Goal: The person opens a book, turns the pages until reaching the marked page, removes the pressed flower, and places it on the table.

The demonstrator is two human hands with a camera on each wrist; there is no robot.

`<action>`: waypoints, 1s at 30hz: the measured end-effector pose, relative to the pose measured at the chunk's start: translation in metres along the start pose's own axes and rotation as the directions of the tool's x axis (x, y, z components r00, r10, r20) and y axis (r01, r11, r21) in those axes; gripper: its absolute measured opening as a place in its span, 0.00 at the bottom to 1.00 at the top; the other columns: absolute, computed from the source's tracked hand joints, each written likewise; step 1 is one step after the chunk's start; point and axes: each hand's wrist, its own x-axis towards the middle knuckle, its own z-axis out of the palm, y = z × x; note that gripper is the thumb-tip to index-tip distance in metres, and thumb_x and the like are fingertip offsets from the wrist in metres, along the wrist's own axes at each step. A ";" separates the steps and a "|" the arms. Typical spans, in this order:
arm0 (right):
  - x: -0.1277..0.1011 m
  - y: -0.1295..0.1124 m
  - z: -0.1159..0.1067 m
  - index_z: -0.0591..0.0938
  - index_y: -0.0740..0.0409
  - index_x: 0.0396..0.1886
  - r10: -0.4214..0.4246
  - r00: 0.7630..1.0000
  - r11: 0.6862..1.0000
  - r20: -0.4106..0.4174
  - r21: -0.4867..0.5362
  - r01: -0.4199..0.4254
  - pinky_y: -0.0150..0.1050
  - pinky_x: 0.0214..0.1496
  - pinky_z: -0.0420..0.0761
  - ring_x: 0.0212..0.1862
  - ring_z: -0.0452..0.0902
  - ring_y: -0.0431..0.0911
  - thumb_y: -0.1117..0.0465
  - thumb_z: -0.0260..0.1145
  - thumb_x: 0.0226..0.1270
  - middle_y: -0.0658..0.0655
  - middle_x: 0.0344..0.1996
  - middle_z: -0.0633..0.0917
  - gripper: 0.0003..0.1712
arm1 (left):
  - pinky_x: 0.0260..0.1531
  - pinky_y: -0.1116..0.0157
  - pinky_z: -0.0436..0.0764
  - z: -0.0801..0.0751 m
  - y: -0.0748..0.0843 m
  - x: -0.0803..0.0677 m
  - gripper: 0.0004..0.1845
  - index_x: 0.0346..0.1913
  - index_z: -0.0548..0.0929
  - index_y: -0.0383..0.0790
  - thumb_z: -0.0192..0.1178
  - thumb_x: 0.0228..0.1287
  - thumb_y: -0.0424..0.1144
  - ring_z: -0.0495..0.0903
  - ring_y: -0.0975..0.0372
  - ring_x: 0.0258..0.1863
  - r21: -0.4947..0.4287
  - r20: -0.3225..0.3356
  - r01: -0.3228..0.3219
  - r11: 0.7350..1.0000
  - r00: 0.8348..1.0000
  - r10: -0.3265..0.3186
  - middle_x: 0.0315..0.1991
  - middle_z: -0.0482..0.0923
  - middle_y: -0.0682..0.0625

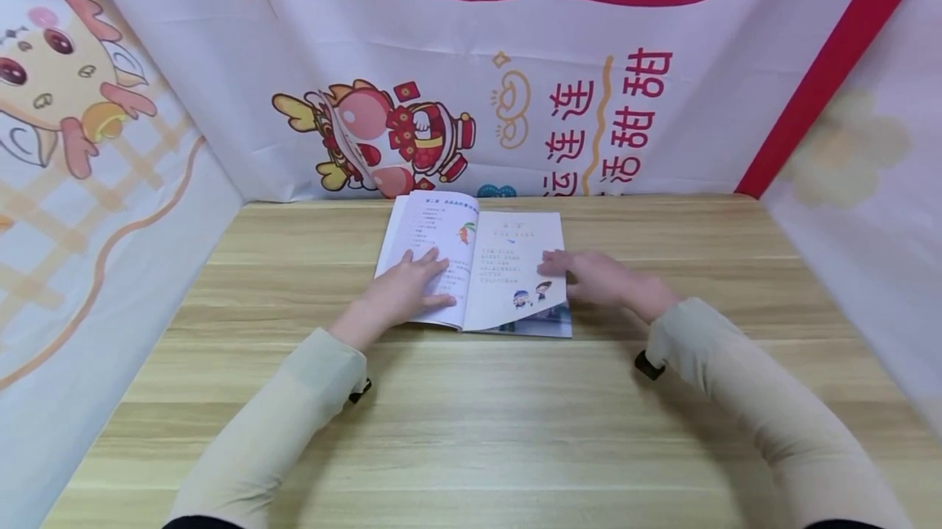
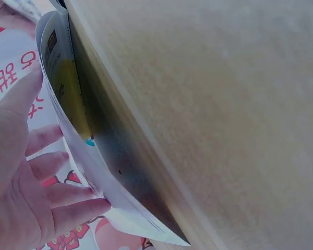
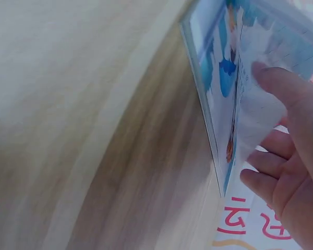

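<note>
Head view, backdrop: printed cloth (image 1: pixel 471 63) with cartoon figures and red characters hangs behind and to both sides of the desk.
Table: pale wooden table (image 1: pixel 471 431) fills the near and middle ground, its grain running left to right.
Book: open picture book (image 1: pixel 474 263) lies flat at the far middle of the table, just before the cloth, with small coloured drawings on its pages.
Right-hand page: top page (image 1: pixel 515 267) is lifted slightly at its near right corner, showing a blue page beneath.
Left hand: left hand (image 1: pixel 408 288) lies flat on the left page, fingers straight and spread, pressing it down.
Right hand: right hand (image 1: pixel 599 275) rests at the book's right edge, fingers relaxed and nearly straight, thumb on the lifted page; nothing gripped.
</note>
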 end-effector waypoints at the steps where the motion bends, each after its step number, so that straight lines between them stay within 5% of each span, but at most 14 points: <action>1: 0.001 0.001 0.000 0.75 0.53 0.73 -0.003 1.000 1.000 -0.029 0.015 0.003 0.55 0.79 0.54 0.80 0.53 0.55 0.62 0.66 0.75 0.57 0.78 0.63 0.29 | 0.71 0.39 0.60 0.001 0.000 0.001 0.43 0.78 0.66 0.44 0.62 0.69 0.63 0.50 0.37 0.78 -0.002 -0.002 -0.006 1.000 1.000 0.006 0.81 0.52 0.44; 7: 0.009 -0.002 0.000 0.71 0.55 0.76 0.012 0.986 0.992 -0.164 0.125 0.008 0.57 0.79 0.49 0.82 0.42 0.56 0.61 0.67 0.74 0.58 0.82 0.52 0.32 | 0.73 0.42 0.59 0.000 0.000 0.000 0.43 0.77 0.68 0.41 0.64 0.68 0.62 0.51 0.41 0.78 -0.017 -0.006 -0.015 1.000 1.000 0.015 0.80 0.56 0.45; 12: 0.017 -0.006 0.004 0.55 0.48 0.84 0.096 0.961 0.969 -0.261 0.247 -0.030 0.55 0.80 0.48 0.82 0.34 0.52 0.60 0.69 0.72 0.52 0.83 0.40 0.47 | 0.72 0.42 0.60 -0.003 0.001 -0.001 0.42 0.77 0.68 0.40 0.63 0.69 0.62 0.53 0.40 0.78 -0.025 0.006 -0.011 1.000 1.000 0.011 0.79 0.58 0.43; 18: 0.025 -0.006 0.010 0.36 0.44 0.85 0.207 0.923 0.864 -0.324 0.503 -0.017 0.51 0.81 0.44 0.82 0.35 0.50 0.56 0.66 0.76 0.49 0.83 0.35 0.55 | 0.73 0.43 0.61 -0.004 0.002 -0.001 0.42 0.76 0.69 0.39 0.63 0.69 0.62 0.55 0.41 0.77 -0.037 0.008 -0.016 0.999 1.000 0.016 0.79 0.59 0.42; 23: 0.030 -0.008 0.014 0.41 0.50 0.85 0.131 0.939 0.758 -0.317 0.643 0.112 0.48 0.80 0.48 0.82 0.39 0.49 0.58 0.60 0.80 0.52 0.83 0.42 0.47 | 0.73 0.43 0.59 -0.005 0.003 -0.001 0.42 0.77 0.68 0.39 0.63 0.69 0.61 0.54 0.41 0.78 -0.048 0.010 -0.019 0.999 1.000 0.019 0.79 0.58 0.43; 27: 0.034 -0.014 0.017 0.46 0.52 0.85 0.061 0.953 0.744 -0.295 0.650 0.154 0.47 0.80 0.52 0.81 0.45 0.48 0.64 0.55 0.82 0.54 0.83 0.49 0.41 | 0.73 0.43 0.59 -0.005 0.003 -0.001 0.41 0.76 0.68 0.39 0.63 0.70 0.61 0.54 0.41 0.78 -0.062 0.003 -0.024 0.998 1.000 0.024 0.79 0.58 0.44; 30: 0.037 -0.022 0.019 0.48 0.51 0.85 0.022 0.961 0.771 -0.277 0.616 0.160 0.46 0.79 0.53 0.81 0.46 0.49 0.66 0.53 0.82 0.54 0.83 0.50 0.39 | 0.74 0.44 0.58 -0.005 0.001 -0.001 0.40 0.76 0.69 0.40 0.61 0.71 0.61 0.55 0.42 0.78 -0.089 -0.012 -0.025 0.996 1.000 0.024 0.79 0.59 0.44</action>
